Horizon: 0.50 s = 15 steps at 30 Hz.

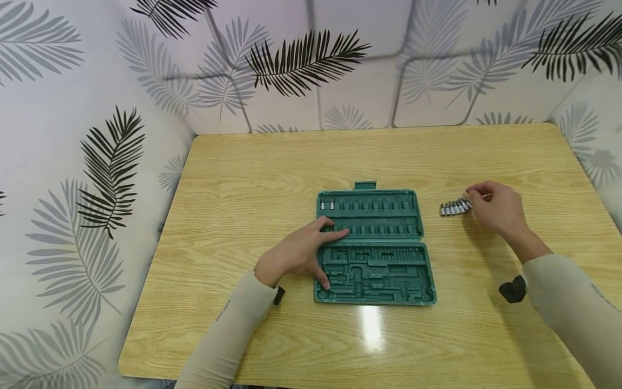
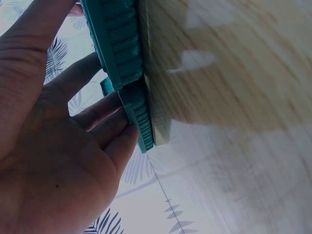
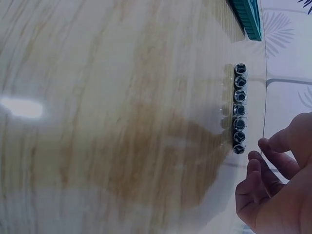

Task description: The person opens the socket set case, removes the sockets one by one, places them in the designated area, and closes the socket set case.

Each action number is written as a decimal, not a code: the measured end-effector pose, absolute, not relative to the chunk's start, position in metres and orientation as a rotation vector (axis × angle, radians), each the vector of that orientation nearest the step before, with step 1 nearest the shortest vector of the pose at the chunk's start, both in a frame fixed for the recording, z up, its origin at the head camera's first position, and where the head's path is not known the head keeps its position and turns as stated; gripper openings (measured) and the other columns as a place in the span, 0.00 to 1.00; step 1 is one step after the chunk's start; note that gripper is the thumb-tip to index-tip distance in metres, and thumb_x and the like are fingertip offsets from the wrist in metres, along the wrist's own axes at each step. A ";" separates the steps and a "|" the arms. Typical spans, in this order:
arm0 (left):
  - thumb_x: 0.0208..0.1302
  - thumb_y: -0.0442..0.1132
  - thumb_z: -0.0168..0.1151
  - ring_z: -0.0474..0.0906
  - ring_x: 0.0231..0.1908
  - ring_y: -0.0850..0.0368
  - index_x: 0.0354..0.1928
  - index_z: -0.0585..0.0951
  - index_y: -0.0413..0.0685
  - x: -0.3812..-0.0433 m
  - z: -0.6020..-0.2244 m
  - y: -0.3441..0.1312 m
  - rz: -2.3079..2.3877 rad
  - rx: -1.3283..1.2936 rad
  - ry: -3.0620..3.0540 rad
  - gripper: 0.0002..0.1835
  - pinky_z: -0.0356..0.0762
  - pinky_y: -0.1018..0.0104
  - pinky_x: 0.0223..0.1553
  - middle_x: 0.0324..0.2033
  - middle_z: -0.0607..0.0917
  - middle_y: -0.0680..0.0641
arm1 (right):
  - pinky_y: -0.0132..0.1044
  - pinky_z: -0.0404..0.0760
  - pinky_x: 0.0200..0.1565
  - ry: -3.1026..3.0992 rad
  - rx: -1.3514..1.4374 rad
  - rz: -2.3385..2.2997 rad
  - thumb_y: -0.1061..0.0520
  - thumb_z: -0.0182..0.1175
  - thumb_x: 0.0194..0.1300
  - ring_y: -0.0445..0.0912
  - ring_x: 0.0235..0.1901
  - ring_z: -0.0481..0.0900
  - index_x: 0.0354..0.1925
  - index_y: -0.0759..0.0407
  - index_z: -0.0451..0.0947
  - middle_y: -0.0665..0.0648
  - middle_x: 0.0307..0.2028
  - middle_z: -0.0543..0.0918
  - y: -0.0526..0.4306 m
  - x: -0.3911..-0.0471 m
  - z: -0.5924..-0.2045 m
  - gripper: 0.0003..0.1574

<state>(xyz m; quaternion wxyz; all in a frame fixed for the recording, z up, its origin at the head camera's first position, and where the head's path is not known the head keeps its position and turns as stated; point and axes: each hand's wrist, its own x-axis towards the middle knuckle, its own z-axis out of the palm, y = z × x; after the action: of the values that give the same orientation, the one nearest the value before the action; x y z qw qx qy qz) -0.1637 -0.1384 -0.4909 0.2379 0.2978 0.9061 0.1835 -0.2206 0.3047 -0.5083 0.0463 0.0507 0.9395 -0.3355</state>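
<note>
A green socket-set case (image 1: 374, 273) lies unfolded on the table, its moulded slots facing up. Two small metal bit sockets (image 1: 332, 204) stand in the top left slots of its upper half. My left hand (image 1: 296, 248) rests on the case's left side, fingers stretched over the upper half and thumb on the lower half. To the right of the case, several metal bit sockets (image 1: 452, 208) stand in a slightly curved row. My right hand (image 1: 498, 208) is at the row's right end, thumb and forefinger close together beside the last socket (image 3: 239, 148), with nothing visible between their tips.
The wooden table (image 1: 243, 178) has a wall with leaf-patterned covering (image 1: 311, 59) along its back edge and more on the left. A latch tab (image 1: 365, 185) sticks out from the case's far edge. A dark device (image 1: 513, 289) shows beside the right sleeve.
</note>
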 end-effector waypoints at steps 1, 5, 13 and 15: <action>0.43 0.56 0.92 0.70 0.77 0.43 0.87 0.63 0.64 -0.164 -0.491 -0.139 0.501 0.813 2.482 0.68 0.79 0.51 0.69 0.82 0.62 0.43 | 0.30 0.74 0.33 2.873 0.153 -1.029 0.43 0.47 0.87 0.64 0.55 0.81 0.63 0.68 0.82 0.74 0.59 0.82 0.304 -0.221 -0.508 0.33; 0.43 0.56 0.92 0.70 0.77 0.44 0.87 0.62 0.65 -0.164 -0.492 -0.139 0.499 0.812 2.483 0.68 0.79 0.51 0.69 0.82 0.61 0.43 | 0.32 0.75 0.32 2.910 0.125 -1.040 0.43 0.46 0.87 0.64 0.54 0.82 0.62 0.67 0.83 0.74 0.58 0.83 0.296 -0.224 -0.504 0.33; 0.43 0.57 0.92 0.69 0.78 0.43 0.87 0.62 0.64 -0.164 -0.492 -0.140 0.495 0.823 2.483 0.68 0.78 0.50 0.71 0.82 0.61 0.43 | 0.28 0.75 0.36 2.909 0.029 -1.126 0.46 0.49 0.87 0.65 0.53 0.83 0.62 0.68 0.84 0.73 0.56 0.85 0.263 -0.229 -0.498 0.30; 0.44 0.57 0.92 0.69 0.78 0.43 0.87 0.62 0.64 -0.164 -0.492 -0.139 0.496 0.825 2.485 0.68 0.78 0.50 0.71 0.82 0.61 0.43 | 0.29 0.76 0.36 2.903 0.003 -1.150 0.46 0.50 0.87 0.64 0.52 0.84 0.62 0.67 0.85 0.72 0.55 0.86 0.251 -0.230 -0.498 0.29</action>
<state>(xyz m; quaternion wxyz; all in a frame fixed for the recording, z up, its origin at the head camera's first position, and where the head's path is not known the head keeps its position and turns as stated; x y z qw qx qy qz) -0.1636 -0.1394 -0.4921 0.2363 0.3007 0.9061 0.1810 -0.2301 0.2514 -0.4979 0.0094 0.0009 0.9297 -0.3681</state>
